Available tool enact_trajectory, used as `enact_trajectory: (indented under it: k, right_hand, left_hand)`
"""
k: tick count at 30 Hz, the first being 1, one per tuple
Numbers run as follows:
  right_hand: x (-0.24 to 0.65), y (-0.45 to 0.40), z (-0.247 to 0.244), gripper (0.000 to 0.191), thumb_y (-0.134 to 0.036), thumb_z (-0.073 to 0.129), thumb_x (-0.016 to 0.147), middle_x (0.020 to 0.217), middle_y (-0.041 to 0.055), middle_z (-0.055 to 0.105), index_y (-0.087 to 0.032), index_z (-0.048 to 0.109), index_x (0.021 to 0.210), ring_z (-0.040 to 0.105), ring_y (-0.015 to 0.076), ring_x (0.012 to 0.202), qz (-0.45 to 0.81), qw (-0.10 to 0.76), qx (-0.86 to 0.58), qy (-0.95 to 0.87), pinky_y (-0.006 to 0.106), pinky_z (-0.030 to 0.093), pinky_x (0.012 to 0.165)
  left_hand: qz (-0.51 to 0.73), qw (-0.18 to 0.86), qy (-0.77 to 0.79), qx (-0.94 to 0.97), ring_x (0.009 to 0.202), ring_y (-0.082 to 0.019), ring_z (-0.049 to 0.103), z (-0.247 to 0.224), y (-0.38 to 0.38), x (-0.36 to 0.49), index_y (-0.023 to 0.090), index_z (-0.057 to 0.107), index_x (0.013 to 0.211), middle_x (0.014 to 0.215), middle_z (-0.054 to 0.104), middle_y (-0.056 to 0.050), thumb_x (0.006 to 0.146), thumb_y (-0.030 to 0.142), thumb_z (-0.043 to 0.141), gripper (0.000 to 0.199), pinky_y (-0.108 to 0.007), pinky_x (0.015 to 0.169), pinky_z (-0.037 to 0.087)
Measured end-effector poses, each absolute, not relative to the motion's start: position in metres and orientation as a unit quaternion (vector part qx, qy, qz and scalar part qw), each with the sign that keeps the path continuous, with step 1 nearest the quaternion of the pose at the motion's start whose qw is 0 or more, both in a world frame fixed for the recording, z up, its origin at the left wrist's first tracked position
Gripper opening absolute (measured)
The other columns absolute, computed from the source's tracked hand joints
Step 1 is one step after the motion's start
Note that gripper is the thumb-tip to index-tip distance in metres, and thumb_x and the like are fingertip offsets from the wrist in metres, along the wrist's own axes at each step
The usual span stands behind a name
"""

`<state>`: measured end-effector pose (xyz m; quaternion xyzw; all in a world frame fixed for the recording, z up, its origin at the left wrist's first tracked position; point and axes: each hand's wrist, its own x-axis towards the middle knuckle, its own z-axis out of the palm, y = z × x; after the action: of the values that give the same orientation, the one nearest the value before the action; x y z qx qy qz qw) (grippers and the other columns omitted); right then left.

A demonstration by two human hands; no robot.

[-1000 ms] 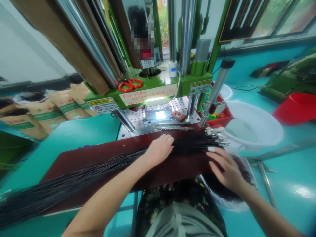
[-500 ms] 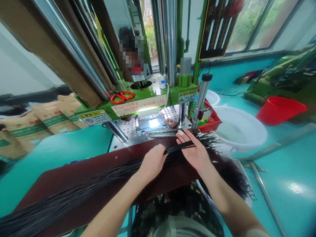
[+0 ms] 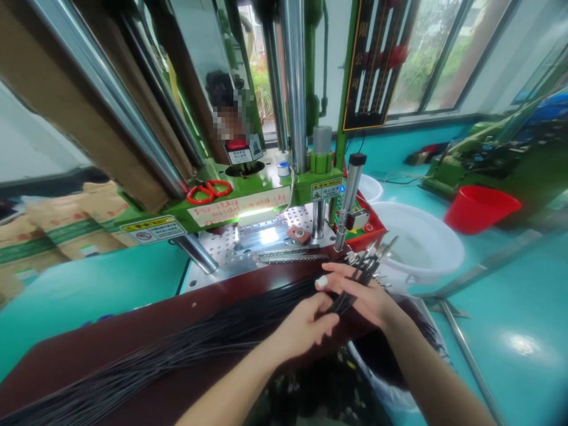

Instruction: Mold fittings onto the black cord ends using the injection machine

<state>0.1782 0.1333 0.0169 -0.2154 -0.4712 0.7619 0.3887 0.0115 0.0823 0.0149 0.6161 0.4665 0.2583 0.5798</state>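
A bunch of thin black cables (image 3: 344, 303) with metal ends (image 3: 370, 254) rises at a tilt between my hands. My left hand (image 3: 310, 322) is closed round its lower part. Higher up, my right hand (image 3: 366, 296) wraps loosely about the same bunch just below the metal ends, its fingers bent and a white covering on one fingertip. Many more black cables (image 3: 177, 343) lie lengthwise across the dark red-brown table (image 3: 146, 307), passing behind my left hand.
Beyond the table stands a green press (image 3: 293, 192) with a perforated metal plate (image 3: 210, 251), metal strips (image 3: 290, 257) and red-handled scissors (image 3: 208, 192). To the right are a white basin (image 3: 437, 260), a red bucket (image 3: 481, 210) and a lined bin (image 3: 390, 378). Paper sacks (image 3: 57, 225) stand left.
The bunch has come up from lying nearly level to a steep tilt, metal ends raised. My left hand has moved right and nearer to me; my right hand's fingers have curled in around the cables.
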Motion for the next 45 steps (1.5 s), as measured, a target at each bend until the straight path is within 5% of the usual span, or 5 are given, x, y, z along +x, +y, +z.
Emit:
enact_trajectory:
  k: [7, 13, 20, 34, 45]
  right_hand:
    - [0.194, 0.141, -0.004, 0.026, -0.035, 0.063, 0.075, 0.081, 0.0048, 0.069, -0.019, 0.064, 0.096, 0.065, 0.0186, 0.075, 0.726, 0.466, -0.300, -0.408, 0.036, 0.049, 0.074]
    - [0.210, 0.131, -0.012, 0.045, -0.045, 0.051, 0.081, 0.055, 0.0103, 0.064, -0.006, 0.066, 0.065, 0.060, 0.0148, 0.044, 0.780, 0.122, -0.275, -0.549, 0.022, 0.045, 0.042]
    - [0.179, 0.153, 0.030, 0.024, -0.023, 0.062, 0.077, 0.075, 0.0035, 0.064, -0.019, 0.061, 0.100, 0.062, 0.0160, 0.068, 0.737, 0.471, -0.216, -0.433, 0.027, 0.048, 0.055]
    - [0.158, 0.166, 0.030, 0.006, -0.017, 0.063, 0.074, 0.065, -0.0039, 0.053, -0.019, 0.059, 0.070, 0.047, 0.0075, 0.052, 0.632, 0.658, -0.215, -0.347, 0.024, 0.041, 0.050]
    - [0.171, 0.166, 0.031, 0.010, -0.027, 0.064, 0.074, 0.063, -0.0025, 0.056, -0.019, 0.061, 0.077, 0.049, 0.0095, 0.049, 0.624, 0.597, -0.277, -0.421, 0.025, 0.043, 0.046]
  left_hand:
    - [0.334, 0.494, 0.483, 0.641, 0.052, -0.007, 0.039, 0.030, 0.122, 0.012, 0.016, 0.046, 0.070, 0.059, 0.044, 0.005, 0.079, 0.037, 0.049, 0.023, -0.019, 0.050, 0.032]
    - [0.380, 0.556, 0.462, 0.577, 0.045, -0.004, 0.038, 0.057, 0.130, -0.005, 0.015, 0.046, 0.072, 0.060, 0.046, 0.003, 0.081, 0.039, 0.047, 0.026, -0.017, 0.040, 0.028]
    - [0.403, 0.576, 0.435, 0.563, 0.046, -0.006, 0.046, 0.062, 0.128, -0.002, 0.016, 0.045, 0.080, 0.066, 0.055, 0.000, 0.082, 0.038, 0.048, 0.023, -0.016, 0.038, 0.031]
    - [0.422, 0.531, 0.447, 0.583, 0.064, -0.011, 0.054, 0.047, 0.124, 0.004, 0.014, 0.049, 0.082, 0.078, 0.055, -0.003, 0.082, 0.035, 0.049, 0.021, -0.020, 0.046, 0.045]
    - [0.423, 0.579, 0.438, 0.542, 0.060, -0.010, 0.055, 0.030, 0.117, 0.012, 0.014, 0.047, 0.078, 0.078, 0.058, -0.005, 0.078, 0.036, 0.054, 0.023, -0.020, 0.046, 0.045]
